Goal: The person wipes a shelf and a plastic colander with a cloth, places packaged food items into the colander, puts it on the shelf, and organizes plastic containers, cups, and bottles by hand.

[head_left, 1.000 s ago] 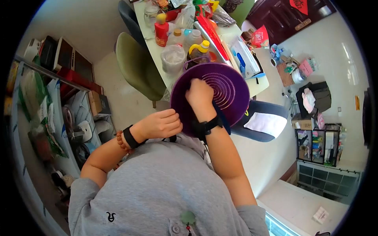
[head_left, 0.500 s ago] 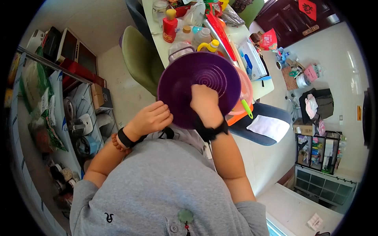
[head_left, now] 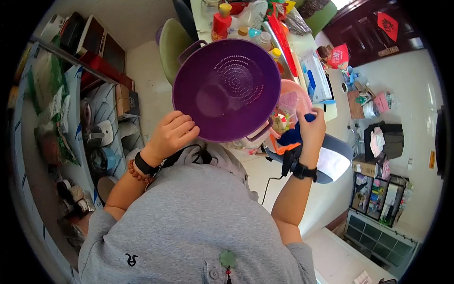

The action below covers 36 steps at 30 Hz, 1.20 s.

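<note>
My left hand (head_left: 175, 133) grips the near left rim of a purple colander (head_left: 198, 102), whose inside faces me, with rings of holes and a handle at each side. Nothing lies in the colander. To its right my right hand (head_left: 312, 127) is closed on a dark blue cloth (head_left: 291, 137), which hangs down from the fingers. Behind the cloth, a pink basin (head_left: 302, 92) shows partly, with mixed scraps and wrappers near it.
Bottles, including a red one (head_left: 221, 23), and packages crowd the table (head_left: 302, 43). A green chair (head_left: 174, 47) stands to its left, a dark chair with a white cloth (head_left: 333, 163) to the right. Shelves (head_left: 101, 90) line the left side.
My right hand has come out of the colander and moved right with the dark blue cloth. The colander has shifted up and left, tilted more towards me, with my left hand still on its rim.
</note>
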Motion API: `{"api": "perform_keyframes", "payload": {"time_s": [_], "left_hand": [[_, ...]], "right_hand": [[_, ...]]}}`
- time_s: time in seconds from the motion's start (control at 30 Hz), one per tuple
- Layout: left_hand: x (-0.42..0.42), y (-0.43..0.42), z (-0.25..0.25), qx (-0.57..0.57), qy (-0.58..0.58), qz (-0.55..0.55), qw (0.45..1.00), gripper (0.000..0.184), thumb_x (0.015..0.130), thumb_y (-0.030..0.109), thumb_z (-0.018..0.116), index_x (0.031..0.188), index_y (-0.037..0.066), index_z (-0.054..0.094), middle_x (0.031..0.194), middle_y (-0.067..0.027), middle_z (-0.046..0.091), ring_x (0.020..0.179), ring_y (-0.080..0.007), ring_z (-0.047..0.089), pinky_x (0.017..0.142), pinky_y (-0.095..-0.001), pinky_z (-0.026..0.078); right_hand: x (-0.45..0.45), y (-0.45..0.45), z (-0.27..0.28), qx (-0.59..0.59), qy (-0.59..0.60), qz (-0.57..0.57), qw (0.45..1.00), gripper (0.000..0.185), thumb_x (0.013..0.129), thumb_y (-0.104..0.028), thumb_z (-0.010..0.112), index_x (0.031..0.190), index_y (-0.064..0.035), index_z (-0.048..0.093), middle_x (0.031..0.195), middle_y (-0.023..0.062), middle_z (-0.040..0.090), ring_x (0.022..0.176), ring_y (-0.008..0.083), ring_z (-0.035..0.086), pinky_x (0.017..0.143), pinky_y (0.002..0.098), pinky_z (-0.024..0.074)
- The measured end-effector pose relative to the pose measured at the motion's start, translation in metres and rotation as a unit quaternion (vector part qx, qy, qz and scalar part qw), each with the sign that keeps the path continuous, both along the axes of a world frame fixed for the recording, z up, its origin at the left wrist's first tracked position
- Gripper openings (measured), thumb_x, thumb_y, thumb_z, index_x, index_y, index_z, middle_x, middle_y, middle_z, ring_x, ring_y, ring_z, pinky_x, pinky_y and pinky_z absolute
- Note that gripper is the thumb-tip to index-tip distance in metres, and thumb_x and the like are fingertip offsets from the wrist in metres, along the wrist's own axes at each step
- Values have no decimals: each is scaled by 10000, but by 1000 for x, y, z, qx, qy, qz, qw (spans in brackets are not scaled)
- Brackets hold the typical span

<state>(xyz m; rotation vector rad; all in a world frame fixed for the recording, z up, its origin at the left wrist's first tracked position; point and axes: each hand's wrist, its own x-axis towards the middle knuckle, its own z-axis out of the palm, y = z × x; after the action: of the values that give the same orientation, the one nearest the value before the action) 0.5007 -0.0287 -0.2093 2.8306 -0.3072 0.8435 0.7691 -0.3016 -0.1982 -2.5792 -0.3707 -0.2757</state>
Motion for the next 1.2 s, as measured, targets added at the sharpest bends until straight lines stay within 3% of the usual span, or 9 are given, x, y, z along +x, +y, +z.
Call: {"api": "perform_keyframes", "payload": {"time_s": [0.2, 0.3, 0.47, 0.67, 0.8, 0.9, 1.07, 1.13, 1.2], "left_hand": [[-8, -6, 9, 27, 6, 22, 999, 105, 727, 68, 628, 830, 74, 605, 819, -26, 598, 853, -173, 605, 856, -318, 480], [-11, -11, 9, 26, -12, 7, 1000, 140, 707, 67, 640, 844, 53, 613, 841, -46, 607, 857, -189, 612, 826, -325, 481], [-38, -18, 0, 65, -50, 1, 997, 142, 709, 53, 646, 848, 36, 622, 860, -60, 636, 859, -199, 626, 800, -326, 505], [-100, -17, 24, -116, -30, 123, 985, 621, 807, 372, 689, 1344, 139, 480, 1401, -145, 450, 1358, -294, 363, 1137, -425, 229], [-120, 8, 20, -478, -146, 193, 845, 757, 809, 395, 664, 1413, 50, 364, 1420, -173, 418, 1365, -282, 341, 1144, -402, 229], [-139, -5, 21, -812, -91, 147, 557, 672, 807, 265, 581, 1374, -32, 380, 1400, -184, 436, 1314, -270, 401, 1124, -368, 279], [-171, -26, -1, -776, -229, 131, 572, 599, 757, 146, 432, 1318, -63, 419, 1333, -202, 494, 1235, -272, 484, 1080, -372, 356], [-186, -38, -14, -754, -291, 168, 565, 584, 771, 152, 436, 1315, -61, 421, 1310, -199, 510, 1210, -272, 504, 1054, -373, 389], [-203, -49, -19, -770, -327, 194, 513, 572, 785, 157, 431, 1314, -58, 421, 1281, -190, 529, 1173, -269, 530, 1016, -366, 423]], "right_hand": [[-35, 25, 94, 382, 38, 61, 921, 312, 796, -223, 767, 929, -28, 562, 861, 64, 606, 862, 196, 584, 831, 325, 447], [-52, 63, 108, 145, -119, 177, 966, 542, 756, -257, 802, 1158, -25, 521, 891, 69, 633, 892, 197, 602, 896, 347, 430], [-51, 91, 63, 28, 19, 227, 973, 310, 733, -194, 712, 1009, -62, 660, 868, 159, 679, 856, 334, 647, 775, 399, 497], [-56, 123, 36, 28, 73, 341, 937, 236, 750, -149, 633, 965, -64, 681, 770, 172, 663, 715, 334, 650, 653, 384, 502], [-77, 157, 24, 36, 157, 474, 866, 254, 737, -153, 630, 964, -58, 693, 767, 177, 664, 698, 319, 649, 677, 374, 502], [-101, 178, 11, 15, 149, 548, 823, 307, 763, -233, 677, 1013, -54, 669, 768, 186, 658, 723, 321, 653, 709, 386, 503], [-146, 179, 25, 130, 99, 443, 882, 494, 797, -456, 730, 999, -30, 581, 853, 125, 633, 792, 247, 616, 761, 347, 485], [-159, 180, 39, 316, 211, 388, 840, 452, 825, -388, 724, 1033, -29, 547, 929, 86, 584, 873, 206, 588, 825, 314, 462], [-199, 170, 69, 519, 471, 429, 570, 433, 857, -138, 660, 1199, -25, 419, 1108, 90, 511, 1005, 181, 544, 921, 299, 435]]}}
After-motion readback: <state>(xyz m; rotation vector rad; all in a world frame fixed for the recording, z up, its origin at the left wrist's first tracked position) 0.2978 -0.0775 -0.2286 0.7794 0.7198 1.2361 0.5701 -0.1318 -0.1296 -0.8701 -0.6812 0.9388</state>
